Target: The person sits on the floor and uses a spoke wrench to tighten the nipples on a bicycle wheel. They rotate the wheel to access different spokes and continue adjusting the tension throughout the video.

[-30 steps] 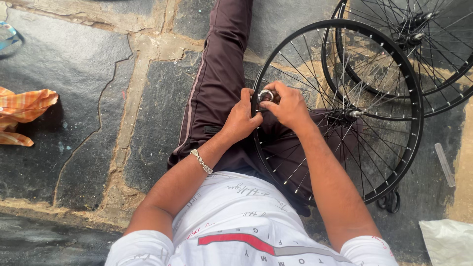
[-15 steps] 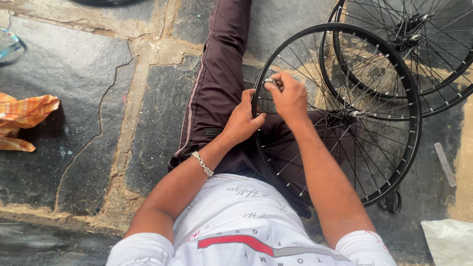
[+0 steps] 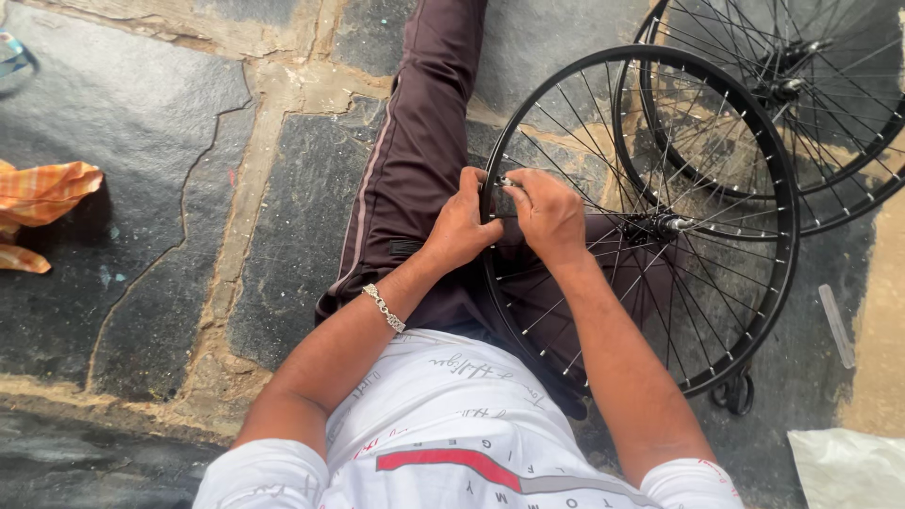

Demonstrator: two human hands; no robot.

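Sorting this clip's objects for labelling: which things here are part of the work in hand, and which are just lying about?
In the work:
- left hand, gripping the rim
- right hand, fingers at a small metal tool on the rim
- black spoked wheel over the lap

Lying about:
- second wheel behind it
- orange checked cloth
- white bag
- pale strip on the stone floor

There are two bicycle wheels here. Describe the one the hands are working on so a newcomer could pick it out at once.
A person sits on a dark stone-slab floor with a leg in maroon trousers stretched out. The wheel being worked on rests across that lap, its black rim gripped by the left hand and right hand. Unlike the second wheel, which lies partly behind it at the upper right, it is nearer and touched.
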